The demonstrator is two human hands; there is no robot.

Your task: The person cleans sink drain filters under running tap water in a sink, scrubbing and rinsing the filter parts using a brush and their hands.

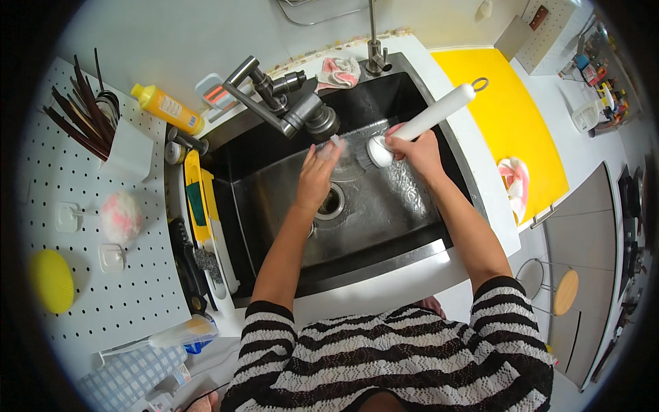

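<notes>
My right hand grips a dish brush near its head. The thick white handle slants up to the right and ends in a metal hanging loop. Its grey bristles point left, towards a clear round dish-like item. My left hand holds that item at its left side, below the faucet's spray head. Being see-through and wet, the item has a hard-to-read outline. Both hands are over the dark sink basin, whose drain lies just under the left hand.
A yellow caddy with a green scouring pad lines the sink's left side. Behind are a yellow detergent bottle, a pink-and-white cloth and a second slim tap. On the right counter lies a yellow mat. A pegboard stands left.
</notes>
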